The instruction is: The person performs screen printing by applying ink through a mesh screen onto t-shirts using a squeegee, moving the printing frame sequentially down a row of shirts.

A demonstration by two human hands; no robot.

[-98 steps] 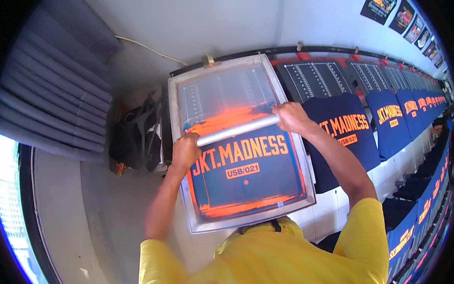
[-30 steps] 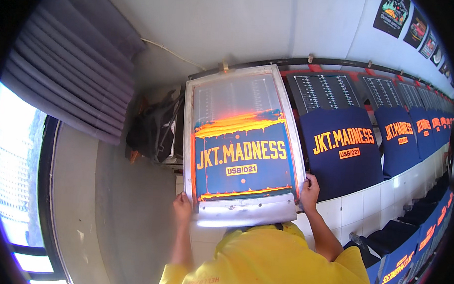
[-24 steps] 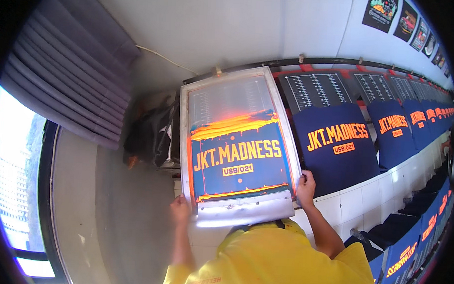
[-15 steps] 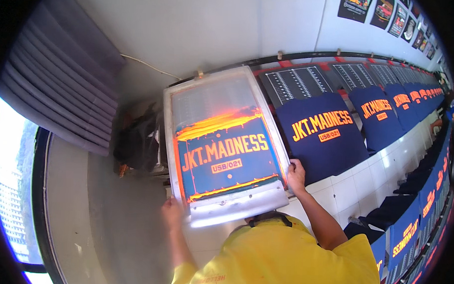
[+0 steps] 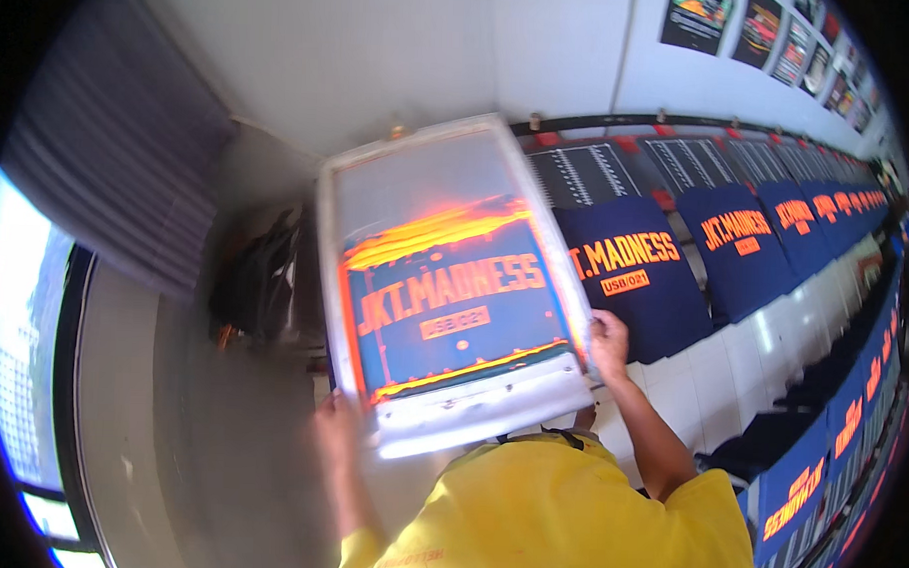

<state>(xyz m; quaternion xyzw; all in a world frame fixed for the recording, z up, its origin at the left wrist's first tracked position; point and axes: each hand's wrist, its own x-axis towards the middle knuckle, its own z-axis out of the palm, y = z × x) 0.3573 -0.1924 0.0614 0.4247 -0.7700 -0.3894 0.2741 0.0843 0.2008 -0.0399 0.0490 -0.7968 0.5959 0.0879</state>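
With both hands I grip a screen-printing frame by its lower sides. It has pale rails and a see-through mesh with an orange-and-yellow band of ink across it and a thinner ink line near its lower end. Orange lettering shows blurred through the mesh. At the lower left corner my left hand is closed on the rail, smeared a little by motion. My right hand pinches the right rail near its lower end. Just right of the frame lies a navy shirt with orange lettering, partly covered by it.
More printed navy shirts lie on a long row of dark boards with white ruled marks. Another row of shirts runs along the lower right. A grey curtain and window are at left.
The frame, held in both hands, has shifted rightward over the row and now hides part of the nearest shirt's lettering. The lettering beneath the mesh looks fainter. My view has turned slightly.
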